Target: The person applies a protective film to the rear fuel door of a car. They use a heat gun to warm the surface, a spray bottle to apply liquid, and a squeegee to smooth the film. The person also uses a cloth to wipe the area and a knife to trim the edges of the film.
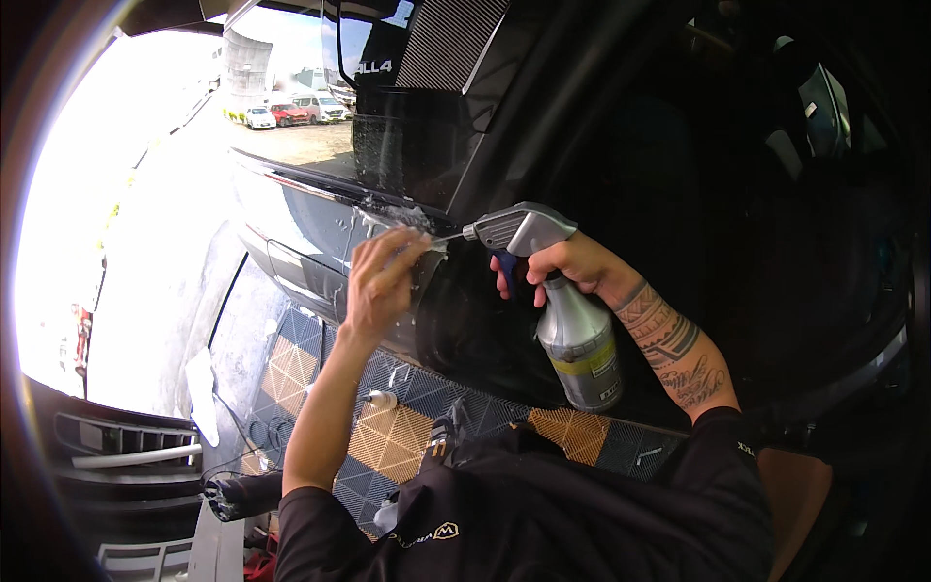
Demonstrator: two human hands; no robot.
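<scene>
My right hand (567, 267) grips a grey trigger spray bottle (580, 339) with a yellow label, its nozzle aimed left at my left hand. My left hand (381, 281) is raised with fingers spread, pressed against a clear wet film on the rear edge of a dark car door (320, 238). Foam or droplets sit on the door's top edge (393, 215) just above my fingers.
The open door shows the dark car interior (737, 194) at right. Below lies a floor of blue and orange grid tiles (388, 441), with a small white bottle (380, 399) on it. A black tool (242, 495) lies at lower left. Parked cars (291, 113) stand far outside.
</scene>
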